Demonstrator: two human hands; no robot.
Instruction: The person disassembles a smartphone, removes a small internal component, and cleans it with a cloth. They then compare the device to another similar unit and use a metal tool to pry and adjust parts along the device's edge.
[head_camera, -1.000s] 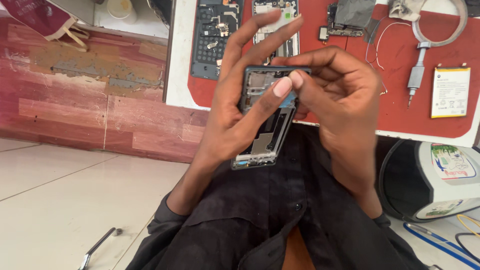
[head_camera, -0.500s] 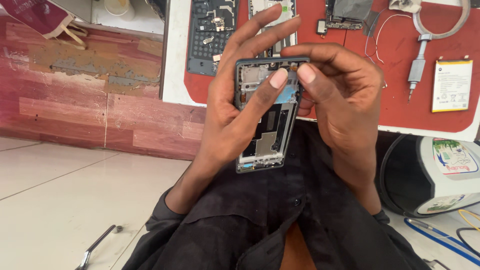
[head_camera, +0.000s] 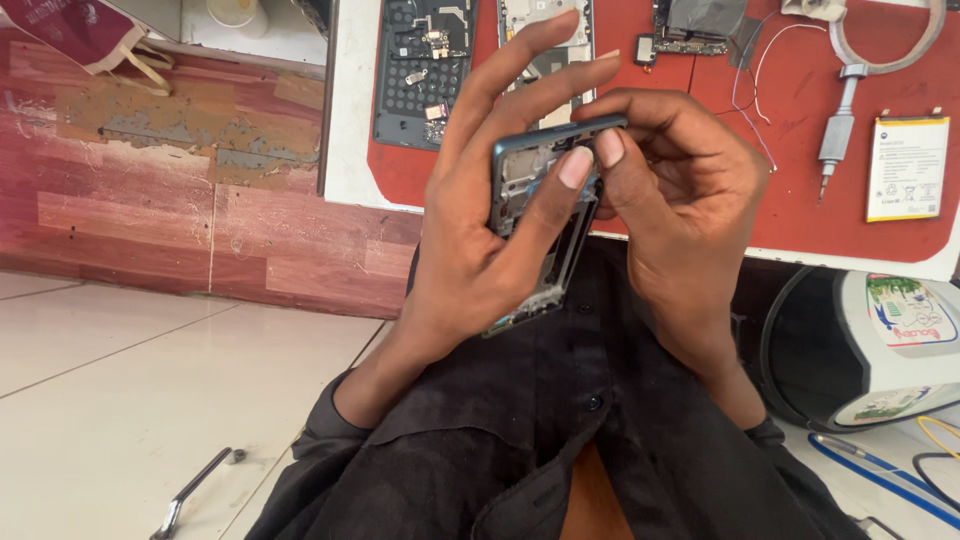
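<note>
Phone frame (head_camera: 545, 215): long axis upright, cradled in left hand (head_camera: 480, 250); right hand (head_camera: 680, 200) pinches its top edge.

Phone frame tipping away, thumbs closing at its top edge

The opened phone frame (head_camera: 540, 215) is tilting further edge-on than a second ago, showing less of its inner face, and is sitting a little lower against the red mat (head_camera: 800, 150). The left hand (head_camera: 490, 240) is sliding its thumb up until its tip is meeting the thumb of the right hand (head_camera: 680, 200) at the frame's top, while the right fingers are curling over that top edge.
</note>
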